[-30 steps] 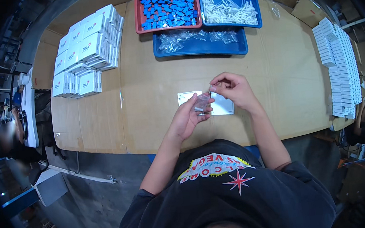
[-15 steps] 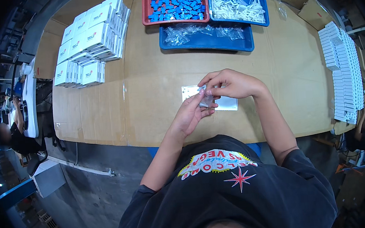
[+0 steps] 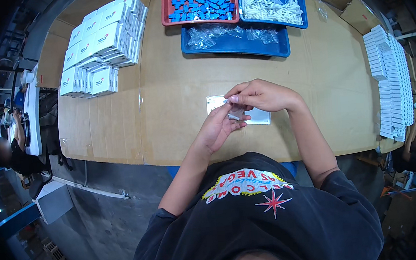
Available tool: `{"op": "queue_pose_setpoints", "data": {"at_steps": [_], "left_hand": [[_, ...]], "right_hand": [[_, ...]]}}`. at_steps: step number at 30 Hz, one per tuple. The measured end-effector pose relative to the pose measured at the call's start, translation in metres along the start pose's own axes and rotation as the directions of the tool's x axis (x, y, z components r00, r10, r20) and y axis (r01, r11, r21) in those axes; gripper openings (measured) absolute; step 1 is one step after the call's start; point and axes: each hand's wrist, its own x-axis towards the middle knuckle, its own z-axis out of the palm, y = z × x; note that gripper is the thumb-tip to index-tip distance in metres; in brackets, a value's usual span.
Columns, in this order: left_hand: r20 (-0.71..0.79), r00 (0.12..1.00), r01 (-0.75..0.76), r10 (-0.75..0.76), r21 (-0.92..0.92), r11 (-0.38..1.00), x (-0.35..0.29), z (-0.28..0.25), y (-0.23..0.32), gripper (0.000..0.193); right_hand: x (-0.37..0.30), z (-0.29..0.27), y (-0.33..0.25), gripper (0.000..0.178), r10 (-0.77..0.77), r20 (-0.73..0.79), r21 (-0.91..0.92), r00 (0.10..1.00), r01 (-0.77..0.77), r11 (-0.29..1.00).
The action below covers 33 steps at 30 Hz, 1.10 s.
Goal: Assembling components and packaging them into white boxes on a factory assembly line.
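A small clear plastic bag (image 3: 236, 112) is held up between my two hands, and something pale shows inside it. My left hand (image 3: 215, 130) grips the bag from the left with thumb and fingers. From the right, my right hand (image 3: 268, 96) pinches the bag's upper edge between thumb and forefinger. The exact fingertip contact is partly hidden. Beneath both hands, a flat white piece (image 3: 260, 117) lies on the cardboard-covered table (image 3: 176, 108); my hands cover much of it, so I cannot tell whether it is a box or a sheet.
Beyond my hands stand a red tray (image 3: 165, 21) of blue parts, a blue tray (image 3: 303, 3) of white tubular pieces, and a lower blue tray (image 3: 241, 52) holding clear bags. White boxes (image 3: 103, 40) are stacked at left, more (image 3: 391, 84) at right. Other people work at both sides.
My right thumb and fingers have shifted slightly along the bag's upper edge. Both hands stay over the white piece, still at the bag.
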Motion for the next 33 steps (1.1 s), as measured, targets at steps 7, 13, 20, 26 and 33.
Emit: {"op": "queue_pose_setpoints", "data": {"at_steps": [7,13,20,26,33], "left_hand": [[-0.059,0.998,0.008,-0.005,0.049,0.999,-0.001,0.004,0.001,0.041],[0.004,1.0,0.023,-0.023,-0.136,0.99,-0.003,0.008,0.008,0.04],[-0.025,1.0,-0.003,0.003,-0.005,1.0,0.0,0.004,0.005,0.043],[-0.016,1.0,-0.025,0.025,-0.039,0.999,-0.01,-0.001,0.008,0.047],[-0.042,0.999,0.011,-0.012,-0.022,1.0,-0.019,-0.009,-0.007,0.049]], "right_hand": [[0.008,0.006,0.011,0.049,-0.003,0.092,-0.012,0.996,0.004,1.0],[0.01,0.0,0.019,0.049,-0.007,0.079,0.04,0.997,0.004,0.999],[0.008,-0.005,0.017,0.044,-0.071,0.015,0.057,0.997,0.07,0.996],[0.003,-0.053,0.015,0.03,-0.034,-0.279,0.079,0.96,0.058,0.995],[0.032,-0.171,0.058,0.022,-0.24,-0.797,-0.286,0.555,0.005,0.958]]}}
